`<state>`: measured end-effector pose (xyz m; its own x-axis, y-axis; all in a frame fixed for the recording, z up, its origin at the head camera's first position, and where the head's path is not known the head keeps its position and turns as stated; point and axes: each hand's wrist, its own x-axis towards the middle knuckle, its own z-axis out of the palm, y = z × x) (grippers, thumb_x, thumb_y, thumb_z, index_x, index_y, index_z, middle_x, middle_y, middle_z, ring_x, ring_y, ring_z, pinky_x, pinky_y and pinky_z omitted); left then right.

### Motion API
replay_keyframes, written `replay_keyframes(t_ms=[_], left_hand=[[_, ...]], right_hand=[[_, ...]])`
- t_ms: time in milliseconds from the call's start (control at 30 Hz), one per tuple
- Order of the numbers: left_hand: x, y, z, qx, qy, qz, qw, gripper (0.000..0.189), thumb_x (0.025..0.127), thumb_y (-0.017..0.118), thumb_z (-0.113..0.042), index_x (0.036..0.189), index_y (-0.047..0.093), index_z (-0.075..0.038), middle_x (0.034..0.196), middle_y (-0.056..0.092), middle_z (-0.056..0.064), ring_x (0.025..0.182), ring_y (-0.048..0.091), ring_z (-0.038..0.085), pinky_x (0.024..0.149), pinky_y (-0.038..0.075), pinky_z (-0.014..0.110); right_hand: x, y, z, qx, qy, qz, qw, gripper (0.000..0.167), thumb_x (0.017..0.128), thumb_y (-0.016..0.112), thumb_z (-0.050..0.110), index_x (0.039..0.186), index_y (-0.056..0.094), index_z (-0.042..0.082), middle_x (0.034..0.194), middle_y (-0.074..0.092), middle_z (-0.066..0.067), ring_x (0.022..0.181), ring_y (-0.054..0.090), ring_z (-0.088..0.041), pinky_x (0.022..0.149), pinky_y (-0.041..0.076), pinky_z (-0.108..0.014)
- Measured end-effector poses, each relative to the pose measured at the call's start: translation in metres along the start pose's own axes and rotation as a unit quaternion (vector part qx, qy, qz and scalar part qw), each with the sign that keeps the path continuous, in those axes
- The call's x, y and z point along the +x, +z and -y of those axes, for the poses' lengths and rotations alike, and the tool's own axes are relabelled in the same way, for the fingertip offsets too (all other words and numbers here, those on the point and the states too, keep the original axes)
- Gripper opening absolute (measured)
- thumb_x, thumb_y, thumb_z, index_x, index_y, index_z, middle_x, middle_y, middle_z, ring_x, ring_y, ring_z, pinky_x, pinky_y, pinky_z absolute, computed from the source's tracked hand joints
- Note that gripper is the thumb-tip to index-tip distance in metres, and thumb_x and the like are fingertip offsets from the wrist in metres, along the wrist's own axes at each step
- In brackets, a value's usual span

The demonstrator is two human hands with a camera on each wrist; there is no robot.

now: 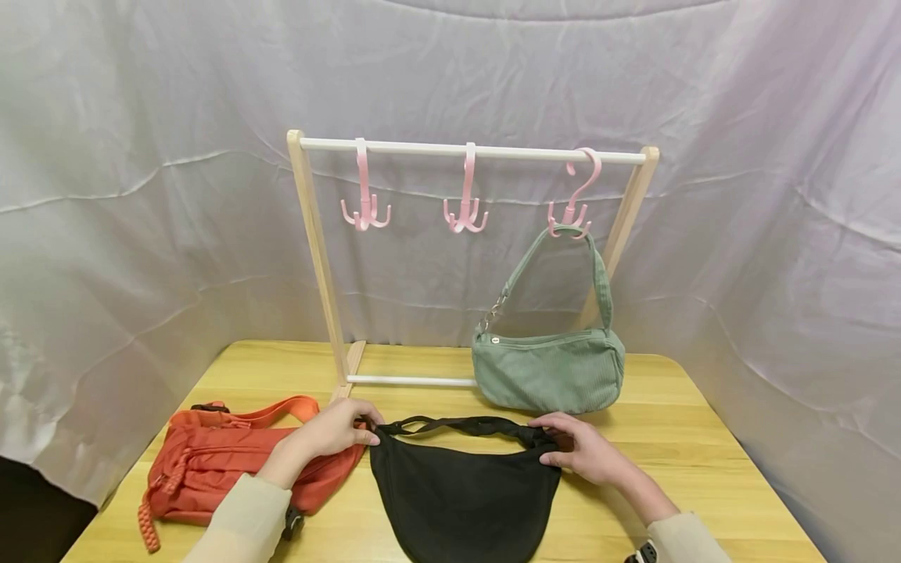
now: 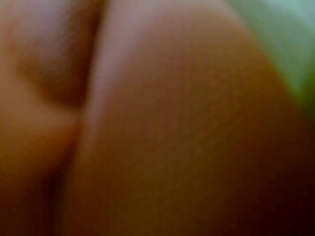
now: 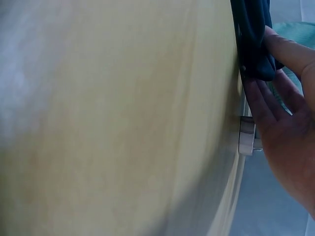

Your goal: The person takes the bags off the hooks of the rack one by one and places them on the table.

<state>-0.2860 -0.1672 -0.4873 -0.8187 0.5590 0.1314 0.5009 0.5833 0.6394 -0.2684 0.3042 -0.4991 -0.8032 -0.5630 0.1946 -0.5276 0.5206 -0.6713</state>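
Bench [image 1: 693,438] with a black bag [image 1: 464,496] midway between its side edges.
Red bag [image 1: 225,453] by the left edge; left hand [image 1: 338,428] pinches the black bag's left upper corner, thumb near fingers; right hand [image 1: 583,450] grasps its right corner, cloth between thumb and fingers; toward the back edge, a rack [image 1: 318,258] with pink hooks [image 1: 465,213] and a green bag [image 1: 549,375]; grey curtain [image 1: 176,227] behind.

Drapes [image 1: 169,102] around the table [image 1: 683,438] suggest a studio, perhaps.
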Motion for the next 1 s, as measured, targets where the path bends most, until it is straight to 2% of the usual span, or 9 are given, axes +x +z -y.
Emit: replay_keyframes(t_ms=[333, 700, 867, 1000], left_hand=[[-0.001, 0.001, 0.001, 0.002, -0.018, 0.006, 0.9998, 0.02, 0.09, 0.083, -0.015, 0.107, 0.076, -0.008, 0.092, 0.069, -0.006, 0.081, 0.058, 0.004, 0.072, 0.052, 0.025], [-0.003, -0.003, -0.008, -0.001, -0.016, 0.006, 0.9999, 0.024, 0.091, 0.082, -0.015, 0.112, 0.075, -0.007, 0.093, 0.068, -0.005, 0.085, 0.061, 0.008, 0.076, 0.054, 0.028], [-0.004, -0.004, -0.011, -0.004, -0.018, -0.001, 0.9998, 0.027, 0.092, 0.08, -0.013, 0.117, 0.074, -0.004, 0.103, 0.072, 0.001, 0.096, 0.067, 0.018, 0.082, 0.058, 0.036], [-0.005, -0.006, -0.016, 0.001, -0.013, -0.017, 0.9998, 0.032, 0.093, 0.079, -0.015, 0.122, 0.073, -0.003, 0.117, 0.073, 0.008, 0.11, 0.067, 0.03, 0.09, 0.058, 0.046]], right_hand=[[-0.002, 0.001, 0.002, -0.01, 0.009, -0.008, 0.9999, 0.052, 0.091, 0.082, 0.023, 0.138, 0.065, 0.006, 0.134, 0.065, -0.011, 0.117, 0.065, -0.024, 0.1, 0.054, -0.034], [-0.007, 0.0, 0.005, 0.006, 0.005, -0.027, 0.9996, 0.05, 0.093, 0.081, 0.019, 0.137, 0.064, 0.002, 0.134, 0.065, -0.016, 0.117, 0.066, -0.033, 0.099, 0.056, -0.039], [-0.01, 0.001, 0.008, 0.023, -0.016, -0.057, 0.998, 0.048, 0.093, 0.079, 0.014, 0.135, 0.063, -0.003, 0.134, 0.064, -0.02, 0.114, 0.067, -0.038, 0.095, 0.058, -0.046], [-0.011, 0.001, 0.01, 0.033, -0.025, -0.087, 0.9953, 0.047, 0.094, 0.078, 0.012, 0.136, 0.064, -0.004, 0.135, 0.064, -0.02, 0.116, 0.068, -0.031, 0.094, 0.058, -0.047]])
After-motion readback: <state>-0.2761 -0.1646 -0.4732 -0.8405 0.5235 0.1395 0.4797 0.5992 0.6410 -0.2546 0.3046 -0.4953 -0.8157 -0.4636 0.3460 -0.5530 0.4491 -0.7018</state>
